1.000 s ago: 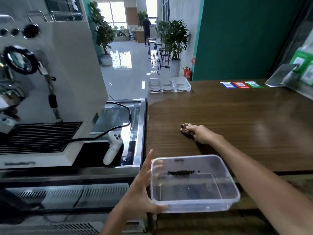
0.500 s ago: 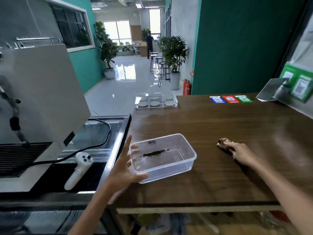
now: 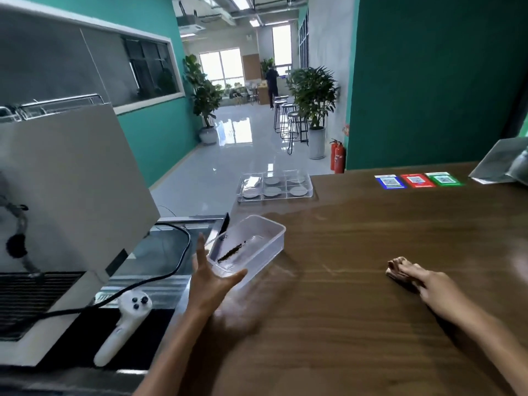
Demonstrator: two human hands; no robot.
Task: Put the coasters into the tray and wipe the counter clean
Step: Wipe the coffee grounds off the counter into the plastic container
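Head view: wooden counter (image 3: 371, 281) fills the right and lower frame. Left hand (image 3: 210, 278) is at the counter's left edge, palm up, fingers straight and spread, thumb hooked over the near rim of a clear plastic container (image 3: 251, 247); reads as cradling, not a curled grip. Container sits tilted, left side raised off the counter, long axis running near-left to far-right, far end pointing toward the tray. A thin line of dark debris (image 3: 232, 252) lies inside along that same axis. Right hand (image 3: 428, 284) is well apart on the right, palm down, fingers extended and together, pressing a small brown cloth (image 3: 395, 271) flat on the wood; cloth sticks out past the fingertips toward the left. Clear compartment tray (image 3: 275, 185) is at the far left corner of the counter, long axis left-right along the far edge, two rows of three cells. Grey round coasters (image 3: 273, 191) are in the cells; the far-left cell's contents I cannot tell through the glare. Three cards, blue, red, green (image 3: 417, 180), lie in a row on the far right of the counter. Left of the counter: white espresso machine (image 3: 71, 195), black cable, and a white handheld controller (image 3: 125, 321) on the steel surface beside it.
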